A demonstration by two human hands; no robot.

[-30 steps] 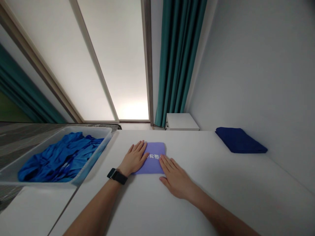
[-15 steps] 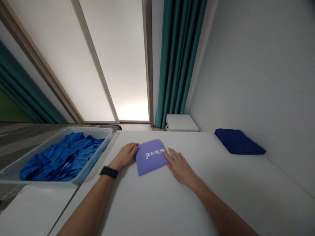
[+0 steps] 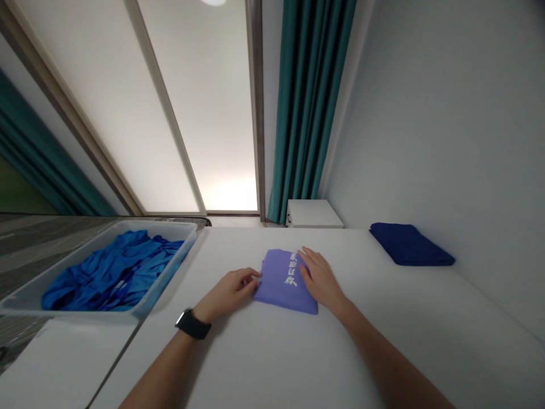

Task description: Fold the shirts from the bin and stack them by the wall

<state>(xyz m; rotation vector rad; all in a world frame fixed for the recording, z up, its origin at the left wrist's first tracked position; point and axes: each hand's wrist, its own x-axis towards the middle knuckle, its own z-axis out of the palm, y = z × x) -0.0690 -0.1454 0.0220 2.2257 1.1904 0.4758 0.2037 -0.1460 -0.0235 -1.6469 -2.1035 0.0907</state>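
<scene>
A folded purple cloth (image 3: pixel 281 284), perhaps a T-shirt, lies flat on the white table in front of me, with a column of white characters printed on it. At its left edge is my left hand (image 3: pixel 232 289), fingers partly curled and apart from the thumb, the tips touching the fabric's side. My right hand (image 3: pixel 321 278) rests stretched out along the right edge, its fingers over the fabric and partly covering it. A dark watch (image 3: pixel 193 325) is on my left wrist.
On the left stands a translucent plastic bin (image 3: pixel 149 304) holding crumpled blue fabric (image 3: pixel 114 272). A folded navy cloth (image 3: pixel 409 244) lies at the table's right, near the wall. Beyond the far edge are a small white cabinet (image 3: pixel 313 213) and a green curtain (image 3: pixel 313 113).
The purple cloth has turned and shifted right and slightly nearer to me. My left hand has followed it rightward and nearer; my right hand has moved slightly right and farther up its edge.
</scene>
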